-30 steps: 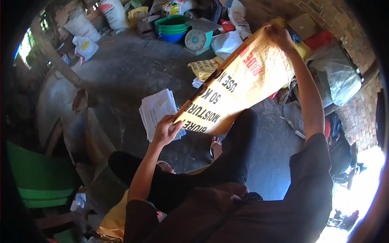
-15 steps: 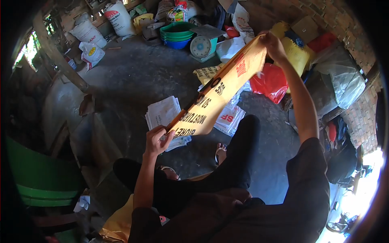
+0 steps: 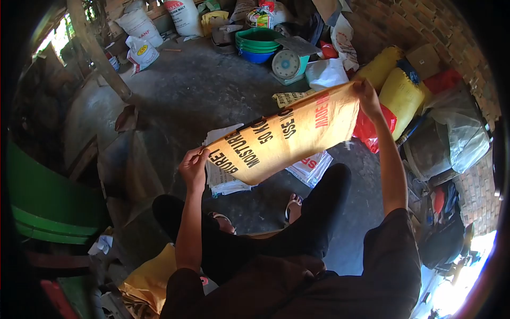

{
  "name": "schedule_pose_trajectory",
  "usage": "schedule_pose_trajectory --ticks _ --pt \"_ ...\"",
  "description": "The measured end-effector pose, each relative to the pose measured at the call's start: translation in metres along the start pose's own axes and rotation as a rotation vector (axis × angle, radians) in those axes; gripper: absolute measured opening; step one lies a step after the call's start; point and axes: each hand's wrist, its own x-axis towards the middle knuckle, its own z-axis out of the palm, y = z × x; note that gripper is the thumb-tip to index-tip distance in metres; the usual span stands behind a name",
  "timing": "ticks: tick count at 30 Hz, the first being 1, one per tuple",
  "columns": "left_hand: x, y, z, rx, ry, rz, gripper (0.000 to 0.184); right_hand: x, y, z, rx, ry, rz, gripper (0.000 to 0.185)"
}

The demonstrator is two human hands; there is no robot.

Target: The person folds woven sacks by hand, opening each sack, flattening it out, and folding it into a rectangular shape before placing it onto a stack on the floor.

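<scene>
A yellow woven sack [image 3: 289, 133] with black and red printing is stretched out in the air between my two hands. My left hand [image 3: 193, 166] pinches its near left corner, fingers closed. At the far right end, my right hand [image 3: 367, 98] grips the other corner with its arm extended. Below the sack, on the floor between and beyond my feet, lie a stack of white folded sacks [image 3: 222, 181] and another stack with red print [image 3: 312, 169], both partly covered by the yellow sack. Another yellow printed sack [image 3: 289, 98] lies flat behind it.
Green and blue basins [image 3: 257, 45] stand at the back beside a dial scale [image 3: 287, 65]. Filled white sacks [image 3: 139, 27] line the rear wall. Yellow filled sacks [image 3: 402, 98] and a red plastic bag [image 3: 380, 127] are at right. A large green container [image 3: 53, 204] stands at left, near a wooden post [image 3: 98, 48].
My right hand has come down, and the sack has gone from steeply slanted to flatter and more spread, showing more of its print. The view has shifted slightly.
</scene>
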Motion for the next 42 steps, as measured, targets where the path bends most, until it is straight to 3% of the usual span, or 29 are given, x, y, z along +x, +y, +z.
schedule_pose_trajectory --ticks 5,6,7,8,10,11,12,15,16,19,21,22,25,26,28,29,31,32,35,38,41,42 --pt "-0.005 0.003 0.008 0.027 -0.051 0.154 0.011 -0.046 0.067 0.054 -0.356 0.123 0.106 0.032" --pt "-0.007 0.001 0.008 0.040 -0.067 0.198 0.011 -0.065 0.068 0.078 -0.605 0.180 -0.065 0.047" --pt "-0.008 0.006 0.014 0.078 -0.090 0.289 0.011 -0.088 0.012 0.104 -0.447 0.122 -0.078 0.065" --pt "-0.008 0.016 0.024 0.118 -0.110 0.376 0.012 -0.104 0.011 0.133 -0.316 -0.022 -0.175 0.087" --pt "-0.004 0.033 0.039 0.280 -0.173 0.567 0.019 -0.143 -0.057 0.183 -0.209 -0.496 -0.238 0.123" --pt "-0.007 0.056 0.048 0.330 -0.209 0.529 0.022 -0.157 -0.070 0.212 -0.296 -0.597 -0.305 0.122" --pt "-0.006 0.060 0.054 0.357 -0.219 0.557 0.022 -0.171 -0.075 0.240 -0.349 -0.713 -0.210 0.114" --pt "0.019 0.071 0.048 0.509 -0.304 0.652 0.020 -0.178 -0.069 0.281 -0.120 -0.540 0.033 0.065" --pt "0.027 0.077 0.043 0.572 -0.342 0.671 0.020 -0.176 -0.065 0.286 0.012 -0.486 0.012 0.042" --pt "0.063 0.102 0.040 0.551 -0.380 0.723 0.020 -0.176 -0.063 0.282 0.045 -0.618 0.119 0.040" --pt "0.085 0.114 0.045 0.604 -0.342 0.751 0.023 -0.172 -0.086 0.270 0.225 -0.605 0.069 0.037" --pt "0.095 0.119 0.044 0.741 -0.336 0.761 0.029 -0.171 -0.095 0.265 0.285 -0.602 0.106 0.035" --pt "0.099 0.111 0.051 0.648 0.070 0.825 0.042 -0.160 -0.116 0.241 0.271 -0.619 0.197 0.036" --pt "0.089 0.091 0.044 0.678 0.204 0.738 0.057 -0.160 -0.118 0.236 0.269 -0.596 0.221 0.036" --pt "0.042 0.051 0.036 0.484 0.473 0.454 0.061 -0.156 -0.128 0.224 0.283 -0.541 0.266 0.037" --pt "0.011 0.002 0.021 0.414 0.511 0.180 0.067 -0.153 -0.128 0.219 0.354 -0.471 0.246 0.037" --pt "-0.017 -0.036 0.016 -0.185 0.326 -0.541 0.077 -0.149 -0.124 0.211 0.497 -0.359 0.219 0.036" --pt "-0.032 -0.037 0.011 -0.731 0.097 -0.944 0.082 -0.145 -0.096 0.205 0.314 -0.388 0.217 0.035" --pt "-0.042 -0.051 0.017 -0.721 -0.127 -1.183 0.094 -0.134 -0.087 0.195 0.472 -0.274 0.302 0.034" --pt "-0.048 -0.048 0.010 -0.348 -0.244 -1.396 0.108 -0.123 -0.081 0.167 0.387 -0.118 0.347 0.034" --pt "-0.058 -0.061 0.009 -0.412 -0.486 -1.200 0.109 -0.122 -0.078 0.147 0.452 -0.068 0.384 0.034" --pt "-0.060 -0.057 0.018 -0.394 -0.446 -1.066 0.099 -0.122 -0.074 0.145 0.500 -0.069 0.388 0.032"
